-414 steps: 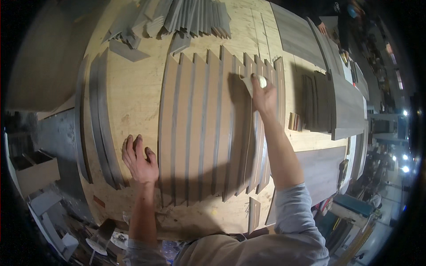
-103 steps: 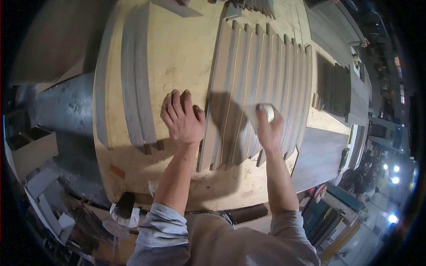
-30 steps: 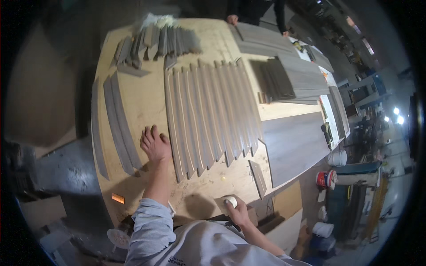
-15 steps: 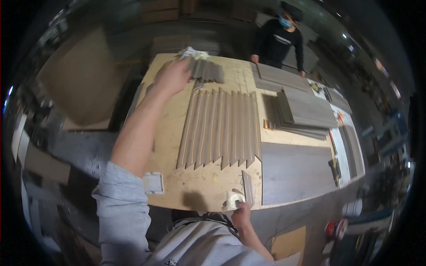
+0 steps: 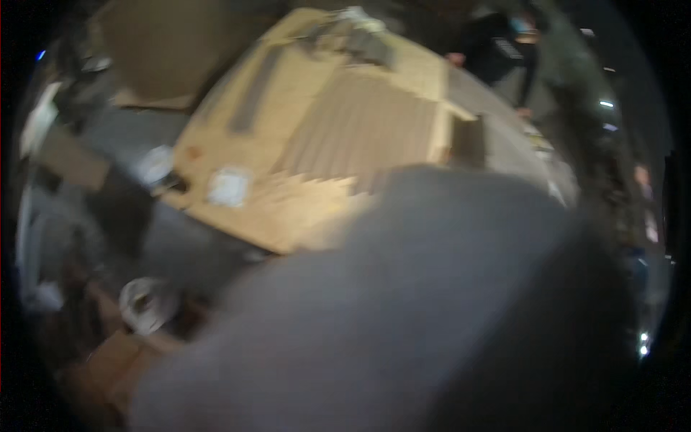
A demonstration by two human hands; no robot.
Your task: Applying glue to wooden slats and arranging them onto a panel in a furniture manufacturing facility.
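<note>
A blurred grey sleeve, close to the camera, fills the lower middle and right. Neither of my hands shows; what they hold or touch is hidden. Beyond the sleeve, brown wooden strips lie side by side on a pale wooden tabletop, their near ends jagged. The sleeve covers the table's near right part. Further back is a smaller heap of strips with a white cloth-like bundle at its far end.
A white square piece lies at the table's left. Separate dark strips lie behind it. A round white container stands lower left. A large brown panel is at the upper left. A person in black stands across the table.
The view has swung and blurred, with the table turned and higher in the picture. My left hand has left the far heap; my right hand, earlier holding a pale roll, is out of sight.
</note>
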